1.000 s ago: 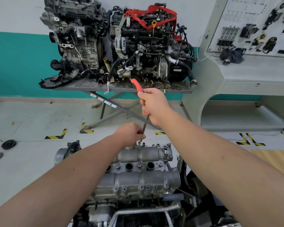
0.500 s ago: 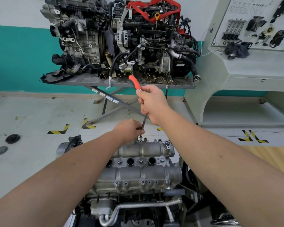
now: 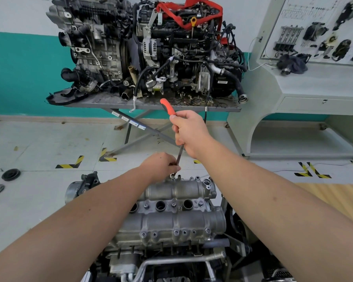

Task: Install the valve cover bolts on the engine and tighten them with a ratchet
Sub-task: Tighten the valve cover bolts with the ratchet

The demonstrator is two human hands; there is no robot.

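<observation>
A bare aluminium valve cover [image 3: 177, 220] tops the engine right below me, with several bolts showing along its near flange and middle row. My right hand [image 3: 189, 132] is closed around a ratchet [image 3: 168, 106] with an orange-red grip that sticks up and to the left, its steel shank [image 3: 180, 154] slanting down to the cover's far edge. My left hand [image 3: 161, 165] pinches the shank's lower end and holds it over a bolt [image 3: 172, 176] at that far edge. The ratchet head is hidden under the left fingers.
Two other engines [image 3: 151, 47] sit on a grey scissor table [image 3: 151, 103] by the teal wall ahead. A pale training console [image 3: 306, 88] with mounted parts stands at the right. Round black caps [image 3: 11, 174] lie on the floor at the left.
Both hands keep their hold on the ratchet at the far edge bolt. The handle has barely shifted; mostly the view has tilted down slightly.
</observation>
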